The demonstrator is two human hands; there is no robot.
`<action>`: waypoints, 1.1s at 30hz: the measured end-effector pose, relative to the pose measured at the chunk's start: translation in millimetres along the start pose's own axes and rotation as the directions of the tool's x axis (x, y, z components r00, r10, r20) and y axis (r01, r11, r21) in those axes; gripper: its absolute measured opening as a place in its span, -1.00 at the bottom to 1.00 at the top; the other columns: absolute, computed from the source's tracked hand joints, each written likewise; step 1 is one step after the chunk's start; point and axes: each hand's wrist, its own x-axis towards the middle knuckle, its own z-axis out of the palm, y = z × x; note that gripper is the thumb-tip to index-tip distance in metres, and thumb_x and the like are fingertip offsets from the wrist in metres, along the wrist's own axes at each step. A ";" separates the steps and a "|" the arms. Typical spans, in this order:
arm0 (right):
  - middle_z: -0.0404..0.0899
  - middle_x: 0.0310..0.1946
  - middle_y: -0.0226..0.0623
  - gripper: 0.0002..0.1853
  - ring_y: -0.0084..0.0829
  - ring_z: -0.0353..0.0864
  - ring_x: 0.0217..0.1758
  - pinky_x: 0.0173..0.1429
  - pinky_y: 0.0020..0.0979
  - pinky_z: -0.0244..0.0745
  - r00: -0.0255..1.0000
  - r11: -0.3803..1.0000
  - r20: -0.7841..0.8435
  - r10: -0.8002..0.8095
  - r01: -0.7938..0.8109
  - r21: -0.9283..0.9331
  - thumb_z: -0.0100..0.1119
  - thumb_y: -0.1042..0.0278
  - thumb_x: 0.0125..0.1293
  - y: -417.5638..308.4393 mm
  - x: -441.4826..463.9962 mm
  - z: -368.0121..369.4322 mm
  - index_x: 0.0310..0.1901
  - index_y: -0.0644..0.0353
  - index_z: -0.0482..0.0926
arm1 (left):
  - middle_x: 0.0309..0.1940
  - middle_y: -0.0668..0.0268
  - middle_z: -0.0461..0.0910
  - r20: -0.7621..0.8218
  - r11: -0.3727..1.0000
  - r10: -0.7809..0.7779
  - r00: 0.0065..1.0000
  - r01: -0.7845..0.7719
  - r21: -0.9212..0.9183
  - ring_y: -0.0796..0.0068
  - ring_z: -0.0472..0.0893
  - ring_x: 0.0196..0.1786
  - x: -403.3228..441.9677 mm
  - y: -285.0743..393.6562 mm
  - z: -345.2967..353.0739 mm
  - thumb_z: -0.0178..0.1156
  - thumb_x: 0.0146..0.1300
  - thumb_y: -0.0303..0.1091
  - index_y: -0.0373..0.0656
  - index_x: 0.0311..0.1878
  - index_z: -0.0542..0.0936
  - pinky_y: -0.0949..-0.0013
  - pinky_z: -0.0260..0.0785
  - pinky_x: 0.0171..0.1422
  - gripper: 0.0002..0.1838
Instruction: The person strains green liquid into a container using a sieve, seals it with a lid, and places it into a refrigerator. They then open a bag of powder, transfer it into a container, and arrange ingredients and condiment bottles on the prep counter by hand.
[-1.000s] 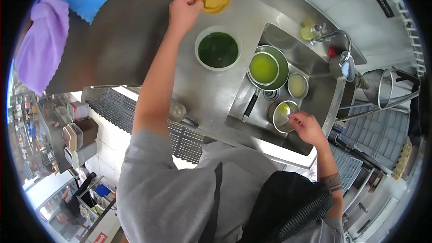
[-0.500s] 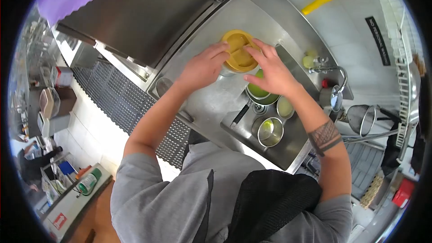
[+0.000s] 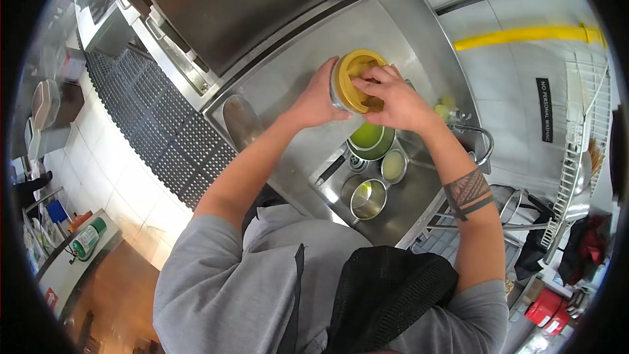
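Note:
A round container with a yellow lid point(image 3: 359, 69) is between my hands over the steel counter, tilted a little. My left hand point(image 3: 319, 96) wraps round its side, thumb underneath. The fingers of my right hand point(image 3: 393, 97) are bent onto the lid's recessed top. The contents are hidden by the lid. Below, in the sink, a pot with green liquid point(image 3: 368, 139) is partly covered by my right hand. Beside it stand a small cup of pale green liquid point(image 3: 394, 166) and an empty-looking metal pot point(image 3: 368, 199).
The steel sink point(image 3: 419, 187) has a faucet point(image 3: 483, 139) at its right. A black handle point(image 3: 331, 169) lies at its left edge. A clear scoop-like vessel point(image 3: 240, 120) rests at the counter's left edge. A yellow pipe point(image 3: 524, 38) runs along the wall; a wire rack point(image 3: 569, 183) hangs at right.
The yellow lid went from my left hand onto the container. My right hand left the metal pot and came to the lid. The container is now lifted and tilted, and the view has turned.

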 end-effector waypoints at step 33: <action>0.52 0.26 0.15 -0.24 0.16 0.70 0.12 0.28 -0.04 0.59 0.833 0.826 0.070 0.549 -0.528 -0.200 0.31 -0.23 0.33 -26.3 20.3 0.2 0.32 0.27 0.49 | 0.48 -0.03 0.27 -0.079 0.997 0.018 0.997 -0.012 0.074 -0.07 0.33 0.50 -2.2 6.1 17.2 0.72 -0.19 -0.19 -0.22 0.59 0.06 0.03 0.18 0.62 0.32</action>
